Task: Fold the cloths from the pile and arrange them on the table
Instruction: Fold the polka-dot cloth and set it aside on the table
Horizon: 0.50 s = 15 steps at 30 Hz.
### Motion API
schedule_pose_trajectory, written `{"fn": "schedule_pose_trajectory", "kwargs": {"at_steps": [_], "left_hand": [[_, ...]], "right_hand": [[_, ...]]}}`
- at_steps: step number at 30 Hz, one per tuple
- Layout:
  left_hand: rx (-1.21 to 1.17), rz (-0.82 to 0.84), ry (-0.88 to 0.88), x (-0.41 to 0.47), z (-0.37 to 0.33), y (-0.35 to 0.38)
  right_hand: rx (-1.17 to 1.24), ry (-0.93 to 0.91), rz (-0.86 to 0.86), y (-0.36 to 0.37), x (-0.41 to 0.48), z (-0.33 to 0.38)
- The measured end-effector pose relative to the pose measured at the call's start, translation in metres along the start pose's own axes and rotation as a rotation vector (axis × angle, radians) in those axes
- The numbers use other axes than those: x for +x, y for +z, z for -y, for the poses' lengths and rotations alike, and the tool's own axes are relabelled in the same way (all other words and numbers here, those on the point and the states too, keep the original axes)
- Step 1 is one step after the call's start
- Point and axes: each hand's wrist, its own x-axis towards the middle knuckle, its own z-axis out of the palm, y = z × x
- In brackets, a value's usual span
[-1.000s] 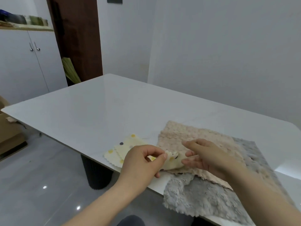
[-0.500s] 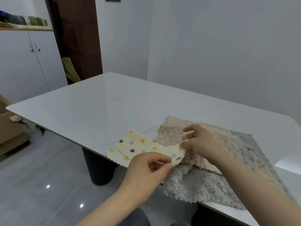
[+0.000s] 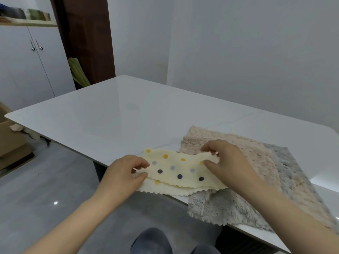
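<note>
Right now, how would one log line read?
step: folding dotted cloth | left hand: pinches it | right hand: pinches it | beige cloth: over grey cloth

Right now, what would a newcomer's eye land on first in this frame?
The cream polka-dot cloth at the near edge of the white table draws the eye first. The left hand pinches its left end and the right hand pinches its right end. Just right of it, a beige cloth lies on a grey cloth that overhangs that edge.
</note>
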Motion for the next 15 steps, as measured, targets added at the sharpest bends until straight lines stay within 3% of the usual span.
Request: {"fn": "schedule_pose_trajectory", "kwargs": {"at_steps": [6, 9, 15], "left_hand": [[0.03, -0.064, -0.102, -0.002, 0.027, -0.007], [-0.092, -0.089, -0.261, -0.007, 0.037, -0.005], [-0.401, 0.022, -0.471, -0.014, 0.045, 0.003]], "right_hand": [[0.014, -0.209, 0.21, 0.028, 0.0, 0.039], [-0.02, -0.271, 0.237, 0.05, 0.012, 0.055], [-0.131, -0.324, 0.266, 0.082, 0.032, 0.078]]}}
